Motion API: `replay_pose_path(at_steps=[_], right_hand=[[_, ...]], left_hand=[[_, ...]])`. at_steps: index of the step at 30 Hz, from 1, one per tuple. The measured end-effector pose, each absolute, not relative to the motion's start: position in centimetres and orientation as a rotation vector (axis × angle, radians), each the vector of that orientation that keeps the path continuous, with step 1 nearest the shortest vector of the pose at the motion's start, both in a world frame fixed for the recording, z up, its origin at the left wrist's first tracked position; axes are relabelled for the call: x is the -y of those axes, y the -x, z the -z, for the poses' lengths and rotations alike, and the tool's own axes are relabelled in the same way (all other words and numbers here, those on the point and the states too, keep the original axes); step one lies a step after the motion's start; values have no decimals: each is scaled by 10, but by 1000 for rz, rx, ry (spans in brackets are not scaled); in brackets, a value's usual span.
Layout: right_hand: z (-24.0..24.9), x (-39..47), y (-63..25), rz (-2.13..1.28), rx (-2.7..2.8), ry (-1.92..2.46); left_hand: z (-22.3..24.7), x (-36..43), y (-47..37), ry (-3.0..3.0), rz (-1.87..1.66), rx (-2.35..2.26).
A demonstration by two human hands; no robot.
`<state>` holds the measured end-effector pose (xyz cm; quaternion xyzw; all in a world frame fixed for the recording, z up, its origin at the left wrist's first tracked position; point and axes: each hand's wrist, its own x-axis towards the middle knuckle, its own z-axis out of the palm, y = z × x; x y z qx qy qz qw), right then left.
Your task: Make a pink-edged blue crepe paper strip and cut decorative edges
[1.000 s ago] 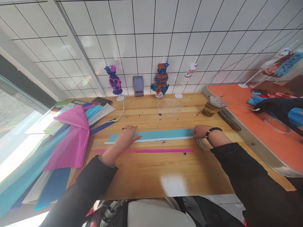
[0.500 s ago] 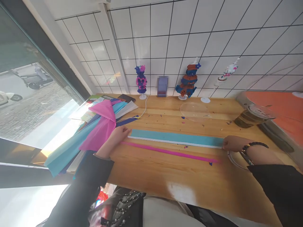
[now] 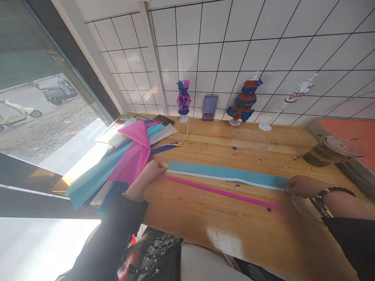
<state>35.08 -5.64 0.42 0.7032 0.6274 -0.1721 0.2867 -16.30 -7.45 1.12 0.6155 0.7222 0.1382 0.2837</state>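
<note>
A long teal strip [image 3: 222,173] with a white lower edge lies across the wooden table; whether it is paper or fabric I cannot tell. My left hand [image 3: 154,171] pinches its left end, and my right hand [image 3: 301,186] closes on its right end. Halfway along, the white edge bows slightly. Below it runs a narrow magenta strip [image 3: 216,190], roughly parallel, its left end close to my left hand. Beside my left forearm lies a heap of pink sheet [image 3: 131,158] and light-blue sheet [image 3: 96,171]. A ring-shaped item [image 3: 301,208] shows partly under my right wrist.
Along the tiled wall stand a blue-and-pink ruffled stand [image 3: 183,99], a blurred phone-like rectangle [image 3: 209,107] and a blue-and-brown ruffled stand [image 3: 243,102]. A lidded cup [image 3: 325,152] is at the right. A clear round disc [image 3: 250,140] and small scraps lie behind the strip.
The view has turned slightly, so everything sits farther right. The strip's white edge now bows a little near its middle. Both hands keep hold of its ends.
</note>
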Motion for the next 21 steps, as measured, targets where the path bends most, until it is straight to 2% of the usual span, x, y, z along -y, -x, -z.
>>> replay_pose_path(at_steps=[6, 16, 21], right_hand=[[-7, 55, -354, 685, -1696, -1865], [-9, 60, -353, 673, -1652, -1927], [-17, 65, -349, 681, -1561, -1904]], left_hand=[[-13, 77, 160, -1643, -370, -1945], [-43, 87, 157, -1635, -660, -1770], [-64, 100, 141, -1691, -736, -1831]])
